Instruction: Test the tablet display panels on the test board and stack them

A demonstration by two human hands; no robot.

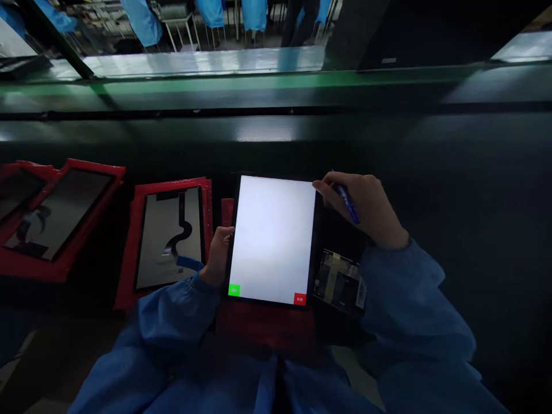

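Note:
A tablet screen (272, 238) glows plain white, with a green box at its lower left and a red box at its lower right. My left hand (218, 253) is closed on the left edge of the screen, the thumb on its frame. A blue pen (347, 203) lies in my right hand (366, 204), whose fingertips are at the screen's upper right corner. Partly beneath the screen is a red pad (265, 325). A dark circuit assembly with yellow tape (338, 282) sits right of the screen, below my right hand; its far side is hidden by my sleeve.
To the left, a grey display panel (168, 238) with a dark curved ribbon cable rests on red padding (129, 276). Further left are more panels (64, 210) on red wrap. A green ledge (207, 84) runs along the back; beyond it are blue-covered chairs (254, 14).

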